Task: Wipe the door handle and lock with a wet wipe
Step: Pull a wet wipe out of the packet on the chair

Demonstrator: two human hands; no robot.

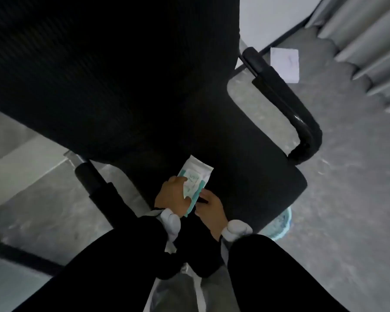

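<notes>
Both hands reach down over the seat of a black chair [245, 167]. The left hand [171, 197] curls its grip around the near end of a white and teal wet wipe pack [195, 180], thumb lying across the top. The right hand [212, 207] rests just beside the pack's edge, fingers bent toward it; whether it grasps anything cannot be told. The pack lies flat on the seat.

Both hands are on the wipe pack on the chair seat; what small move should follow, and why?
Probably the right hand peels open the flap while the left hand steadies the wet wipe pack on the black chair seat: no wipe is out yet, and no door handle is in view.
</notes>
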